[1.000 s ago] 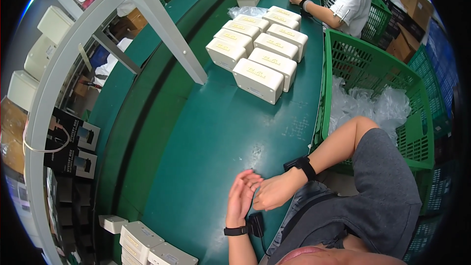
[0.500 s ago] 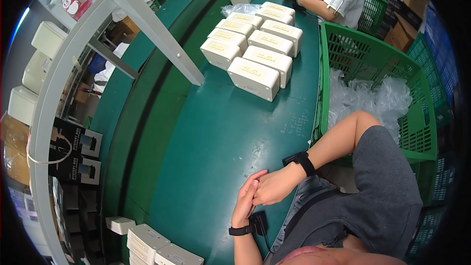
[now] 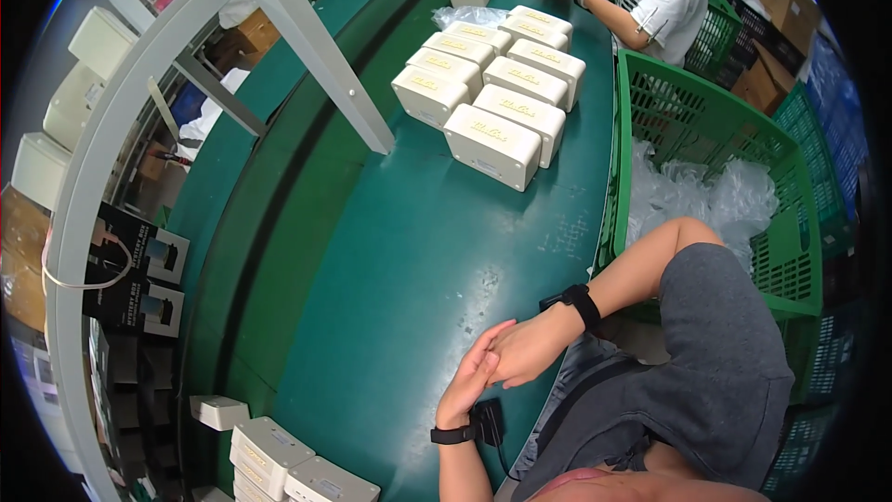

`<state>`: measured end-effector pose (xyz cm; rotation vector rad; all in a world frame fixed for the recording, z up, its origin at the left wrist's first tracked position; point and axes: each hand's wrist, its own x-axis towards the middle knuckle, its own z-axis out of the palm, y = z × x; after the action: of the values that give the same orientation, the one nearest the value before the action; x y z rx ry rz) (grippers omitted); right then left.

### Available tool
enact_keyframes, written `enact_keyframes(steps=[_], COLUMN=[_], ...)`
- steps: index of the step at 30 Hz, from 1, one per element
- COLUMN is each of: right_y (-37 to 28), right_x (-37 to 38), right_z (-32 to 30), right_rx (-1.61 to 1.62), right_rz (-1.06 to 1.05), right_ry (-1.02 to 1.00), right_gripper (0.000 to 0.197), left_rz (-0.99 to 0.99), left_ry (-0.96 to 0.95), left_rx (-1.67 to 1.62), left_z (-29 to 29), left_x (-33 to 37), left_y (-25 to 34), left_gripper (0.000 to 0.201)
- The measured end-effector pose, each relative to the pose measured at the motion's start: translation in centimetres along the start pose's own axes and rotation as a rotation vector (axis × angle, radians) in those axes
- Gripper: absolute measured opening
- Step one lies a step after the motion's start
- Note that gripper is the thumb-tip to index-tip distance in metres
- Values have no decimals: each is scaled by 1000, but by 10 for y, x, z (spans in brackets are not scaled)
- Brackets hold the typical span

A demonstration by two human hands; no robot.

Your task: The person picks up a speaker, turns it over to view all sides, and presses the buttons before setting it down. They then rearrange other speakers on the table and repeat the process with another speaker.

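My left hand (image 3: pixel 465 389) and my right hand (image 3: pixel 525 350) are clasped together over the near part of the green table (image 3: pixel 390 316). Both are closed, their fingers folded against each other, and no object shows in them. The right hand partly hides the left hand's fingers. Each wrist wears a black strap with a small dark device. Farther along the table stand several cream boxes (image 3: pixel 492 144) in two close rows, apart from my hands. A clear plastic bag (image 3: pixel 469 16) lies just behind them.
At right, a green crate (image 3: pixel 780 284) holds crumpled clear plastic bags (image 3: pixel 734 200). A grey metal post (image 3: pixel 325 65) rises left of the boxes. More cream boxes (image 3: pixel 269 451) stand at the lower left. Across the table's far end, another person (image 3: pixel 660 0) handles a cream box.
My hands stay clasped in nearly the same place. The view has shifted slightly. The other person's arms and the box in their hands have moved a little.
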<state>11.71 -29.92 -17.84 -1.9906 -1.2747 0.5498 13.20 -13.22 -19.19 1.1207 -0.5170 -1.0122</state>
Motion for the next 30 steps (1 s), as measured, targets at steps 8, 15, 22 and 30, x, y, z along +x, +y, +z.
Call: enact_keyframes(steps=[8, 15, 22, 30], right_y=[-6, -2, 6, 6], right_x=[0, -2, 4, 5], right_z=[-5, -5, -3, -8], right_rx=[-8, -8, -1, 28], right_rz=[5, -18, -20, -21], right_ry=[-26, -11, -17, -28], right_gripper=[19, 21, 20, 18], left_rz=[-107, -164, -139, -143], left_ry=[32, 82, 137, 161], left_rx=[-33, -14, -45, -32], left_z=[-3, -5, -3, -7], left_x=[-1, 0, 3, 2], left_y=[-1, -2, -5, -8], left_gripper=[62, 66, 59, 61])
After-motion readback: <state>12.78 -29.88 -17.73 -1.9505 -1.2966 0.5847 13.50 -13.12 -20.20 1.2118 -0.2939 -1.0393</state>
